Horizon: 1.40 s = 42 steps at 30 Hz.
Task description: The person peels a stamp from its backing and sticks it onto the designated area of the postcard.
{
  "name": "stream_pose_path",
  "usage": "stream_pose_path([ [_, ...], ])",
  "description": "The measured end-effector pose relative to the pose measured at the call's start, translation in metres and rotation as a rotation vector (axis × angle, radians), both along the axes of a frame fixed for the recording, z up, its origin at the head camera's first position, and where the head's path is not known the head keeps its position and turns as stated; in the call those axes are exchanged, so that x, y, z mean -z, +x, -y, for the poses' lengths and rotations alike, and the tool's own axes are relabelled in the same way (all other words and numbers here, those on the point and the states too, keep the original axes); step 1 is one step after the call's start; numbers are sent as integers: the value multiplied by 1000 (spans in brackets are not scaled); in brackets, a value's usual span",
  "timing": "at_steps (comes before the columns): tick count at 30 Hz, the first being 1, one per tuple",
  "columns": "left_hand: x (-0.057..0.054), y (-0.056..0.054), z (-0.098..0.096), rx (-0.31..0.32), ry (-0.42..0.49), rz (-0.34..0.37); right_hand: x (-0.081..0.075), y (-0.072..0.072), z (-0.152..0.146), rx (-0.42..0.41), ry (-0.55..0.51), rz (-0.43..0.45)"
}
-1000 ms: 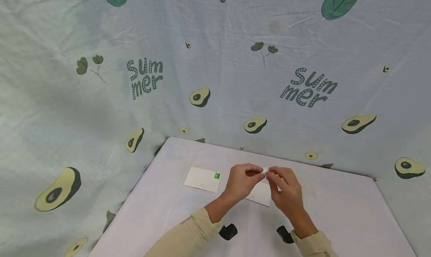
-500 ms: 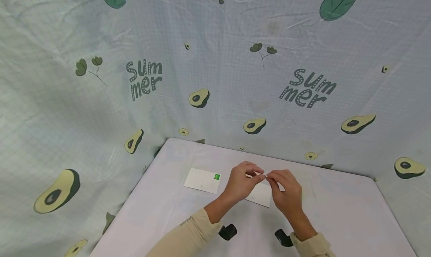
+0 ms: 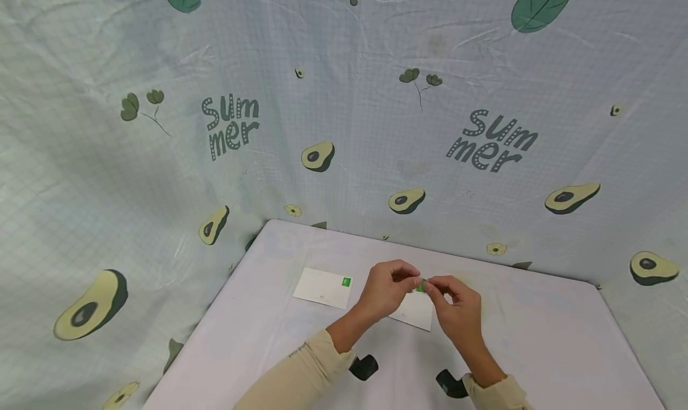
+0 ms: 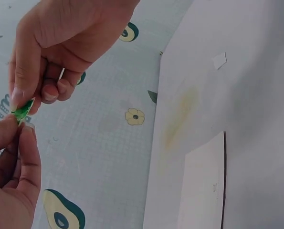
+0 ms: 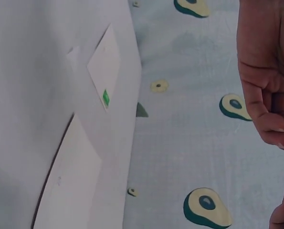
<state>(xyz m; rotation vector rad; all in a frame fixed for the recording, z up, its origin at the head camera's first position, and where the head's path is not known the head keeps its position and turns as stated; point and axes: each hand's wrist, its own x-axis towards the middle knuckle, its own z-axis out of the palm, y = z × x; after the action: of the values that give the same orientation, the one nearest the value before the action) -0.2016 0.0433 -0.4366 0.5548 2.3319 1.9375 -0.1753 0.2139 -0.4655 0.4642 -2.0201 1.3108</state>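
My left hand point(image 3: 383, 289) and right hand point(image 3: 459, 305) meet above the table, fingertips together. Between them they pinch a small green stamp point(image 4: 22, 112), its face bent in the left wrist view. Under the hands lies a white envelope point(image 3: 412, 312), its upper part partly hidden by them in the head view. Left of it rests another white envelope point(image 3: 319, 287) with a green stamp point(image 3: 346, 281) in its upper right corner. In the right wrist view the held stamp cannot be made out.
A small white scrap of paper point(image 4: 220, 60) lies on the white table point(image 3: 537, 326), and another pale scrap point(image 5: 73, 56) near the stamped envelope. A cloth printed with avocados point(image 3: 355, 117) hangs behind the table. Dark camera pieces point(image 3: 364, 368) show beside the cuffs.
Earlier a small pale piece showed between the fingertips; now the stamp's green face is visible there. The right hand has shifted slightly down, while the envelopes stay put.
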Motion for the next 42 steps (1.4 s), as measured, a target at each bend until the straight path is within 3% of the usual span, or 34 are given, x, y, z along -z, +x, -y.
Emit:
stream_pose_path([
  [5, 5, -3, -1, 8, -1, -12, -5, 5, 5, 90, -109, 264],
  [8, 9, -5, -1, 19, -9, -11, -7, 3, 5, 121, -150, 379],
  [14, 17, -8, -1, 26, -39, -9, -6, -3, 6, 135, -192, 500],
  [21, 31, -13, 5, -26, -157, -60, -5, -8, 5, 178, -205, 578],
  [25, 43, -19, 9, -30, -304, -84, -4, -10, 4, 197, -205, 602],
  [34, 85, -35, 13, 53, -822, -123, 0, -14, 2, 204, -224, 599],
  [38, 98, -40, 14, 83, -977, -179, 2, -14, 0, 195, -229, 602],
  [42, 104, -41, 13, 96, -1083, -206, 2, -13, 0, 185, -232, 611],
])
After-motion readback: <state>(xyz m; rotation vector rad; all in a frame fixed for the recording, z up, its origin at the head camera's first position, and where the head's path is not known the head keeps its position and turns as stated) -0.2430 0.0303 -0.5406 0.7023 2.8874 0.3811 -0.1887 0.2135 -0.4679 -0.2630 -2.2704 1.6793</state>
